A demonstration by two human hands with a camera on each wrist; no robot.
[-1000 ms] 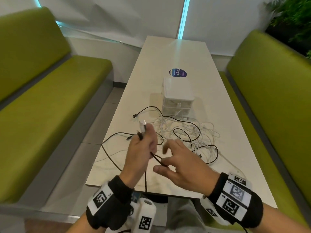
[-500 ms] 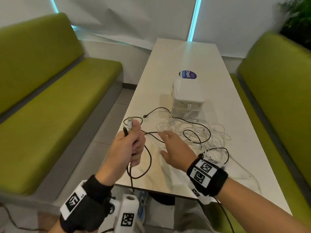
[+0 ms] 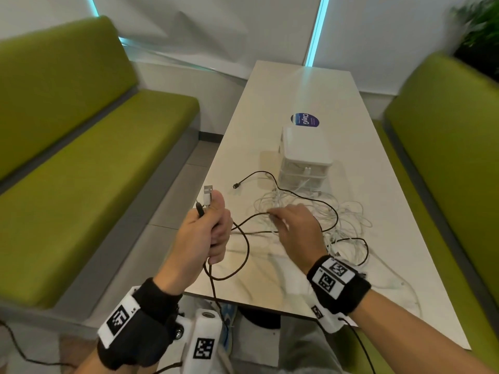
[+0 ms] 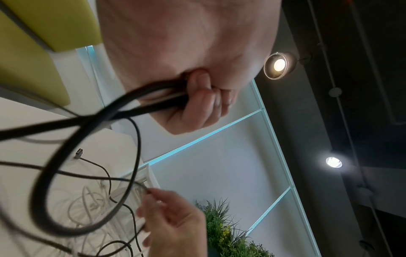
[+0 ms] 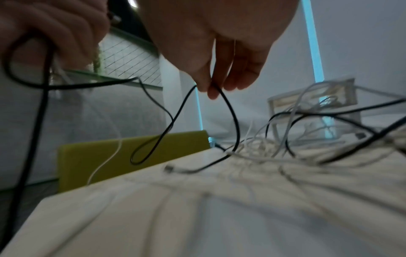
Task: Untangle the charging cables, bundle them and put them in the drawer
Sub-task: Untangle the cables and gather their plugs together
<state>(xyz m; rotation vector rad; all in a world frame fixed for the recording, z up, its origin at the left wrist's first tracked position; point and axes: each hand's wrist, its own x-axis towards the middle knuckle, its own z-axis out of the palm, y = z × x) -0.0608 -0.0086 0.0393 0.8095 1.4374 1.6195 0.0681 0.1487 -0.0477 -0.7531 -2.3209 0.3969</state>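
Note:
My left hand (image 3: 209, 228) is fisted round a black cable (image 3: 244, 255) and a white cable, their plug ends (image 3: 207, 195) sticking up past the thumb. In the left wrist view the fingers (image 4: 204, 104) curl over the black cable (image 4: 92, 125). My right hand (image 3: 295, 228) hovers over the tangle of white and black cables (image 3: 324, 211) and pinches a thin black cable (image 5: 228, 111) between thumb and fingertips (image 5: 212, 92), lifting it off the table. The small white drawer unit (image 3: 305, 149) stands behind the tangle.
The long white table (image 3: 283, 90) runs away from me between two green benches (image 3: 81, 171) (image 3: 445, 157). A blue round sticker (image 3: 304, 119) lies behind the drawer unit. A loose black plug (image 3: 235, 186) lies left of the tangle. A plant (image 3: 480, 31) stands at the far right.
My left hand has pulled left and toward the table edge with its cable ends. My right hand has reached forward over the tangle and pinched a black cable.

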